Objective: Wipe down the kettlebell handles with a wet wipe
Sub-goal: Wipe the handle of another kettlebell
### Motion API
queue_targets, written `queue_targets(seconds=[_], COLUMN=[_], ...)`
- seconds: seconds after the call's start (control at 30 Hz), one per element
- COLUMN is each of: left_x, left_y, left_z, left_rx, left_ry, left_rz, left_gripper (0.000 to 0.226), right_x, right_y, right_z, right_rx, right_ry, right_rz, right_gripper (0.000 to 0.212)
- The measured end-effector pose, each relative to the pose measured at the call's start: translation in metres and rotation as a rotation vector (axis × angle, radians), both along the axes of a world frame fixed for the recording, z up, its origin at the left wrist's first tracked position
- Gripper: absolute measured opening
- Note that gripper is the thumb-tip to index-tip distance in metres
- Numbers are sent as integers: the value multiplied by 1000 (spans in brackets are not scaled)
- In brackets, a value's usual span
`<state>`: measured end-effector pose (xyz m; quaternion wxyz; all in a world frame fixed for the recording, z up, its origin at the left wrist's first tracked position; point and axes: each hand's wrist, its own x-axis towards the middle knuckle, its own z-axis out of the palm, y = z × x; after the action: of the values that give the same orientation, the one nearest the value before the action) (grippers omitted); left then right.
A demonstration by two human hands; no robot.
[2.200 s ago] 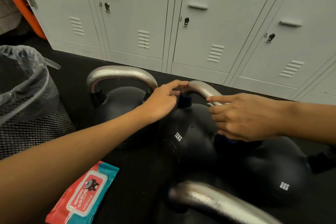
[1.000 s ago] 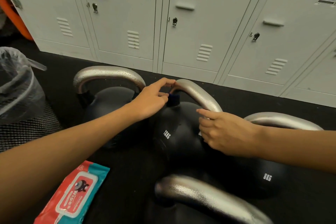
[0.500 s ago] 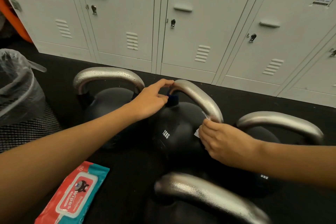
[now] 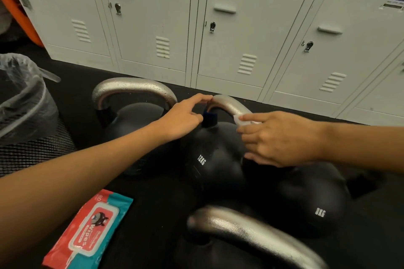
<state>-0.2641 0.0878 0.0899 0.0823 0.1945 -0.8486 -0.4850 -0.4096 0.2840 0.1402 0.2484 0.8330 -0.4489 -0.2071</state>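
At far left we note a mesh waste bin [image 4: 26, 137] lined with a clear plastic bag, standing on the black floor [image 4: 76, 76]. Near the lower left lies a red and teal wipes packet [image 4: 87, 229], flat on the floor and apart from the weights. Next stands a black kettlebell [image 4: 133, 120] with a silver handle. The left hand [image 4: 181, 118] reaches across it; its grip pinches the left end of the 12KG kettlebell handle [image 4: 227, 105], thumb below, fingers curled over the top. The 12KG kettlebell [image 4: 214, 159] sits at centre, touching its neighbours. The right hand [image 4: 282, 137] is at the right side of the same handle; its grip presses a white wet wipe [image 4: 239, 120] against the metal with curled fingers. Further right we record an 8KG kettlebell [image 4: 312, 203], its handle hidden behind the right hand. In the foreground a fourth silver handle [image 4: 251, 231] is blurred. Grey lockers [image 4: 218, 28] line the back.
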Motion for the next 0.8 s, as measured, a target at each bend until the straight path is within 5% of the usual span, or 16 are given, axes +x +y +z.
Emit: queue_targets(seconds=[0.17, 0.33, 0.6, 0.8], left_x=[1, 2, -1, -1], left_y=[1, 0, 9, 36], left_z=[0, -2, -2, 7], left_rx=[36, 89, 197, 664], left_ry=[50, 86, 184, 219], left_rz=[11, 7, 173, 348], left_gripper=[57, 59, 44, 17], right_x=[1, 12, 4, -14], right_y=[-49, -85, -78, -68], right_z=[14, 32, 28, 23], right_rx=[128, 468, 530, 341], right_ry=[-50, 162, 149, -248], right_rz=[6, -311, -156, 55], right_gripper=[60, 58, 67, 9])
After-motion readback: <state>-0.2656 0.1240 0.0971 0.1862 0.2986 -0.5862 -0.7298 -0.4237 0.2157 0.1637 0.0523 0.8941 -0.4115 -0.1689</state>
